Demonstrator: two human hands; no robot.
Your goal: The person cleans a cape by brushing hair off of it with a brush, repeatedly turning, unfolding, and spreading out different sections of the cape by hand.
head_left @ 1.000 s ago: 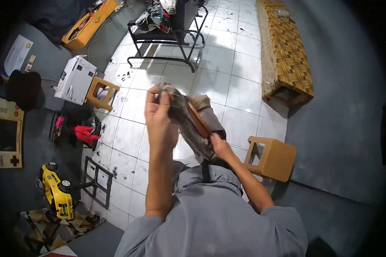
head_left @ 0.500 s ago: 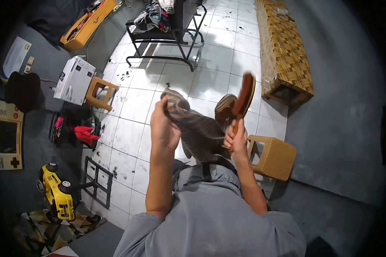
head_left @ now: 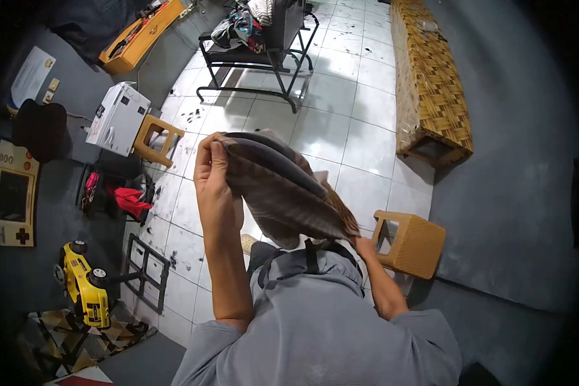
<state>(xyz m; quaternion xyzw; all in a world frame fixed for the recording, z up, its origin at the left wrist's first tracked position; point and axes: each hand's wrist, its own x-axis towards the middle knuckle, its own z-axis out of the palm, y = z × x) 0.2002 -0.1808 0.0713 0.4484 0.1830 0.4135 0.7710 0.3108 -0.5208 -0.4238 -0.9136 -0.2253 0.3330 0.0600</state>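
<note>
- Patterned cloth (head_left: 280,202) hangs folded between the hands, left of the tan stool (head_left: 419,244) and held out before the wearer's waist. Its layers bow apart, so uneven pulling could let them slide out of line.
- Right hand (head_left: 365,248), just left of the stool: cloth gathers there, but the fingertips are hidden and I can't tell whether they're clamped. A loose hold would lose that corner.
- Left hand (head_left: 212,170), farther left of the stool: thumb and fingers are clamped on the cloth's upper edge. They've caught only a margin, I'd say, so a sharp tug could pull it free.
- Beside the right forearm, the stool itself could get knocked by an outward swing.
- Tiled floor (head_left: 367,186), left of and beyond the stool, shows dark smudges; dropped cloth might pick up dirt.
- Heaped clothes (head_left: 241,32), well beyond the stool, seem too distant to snag.
</note>
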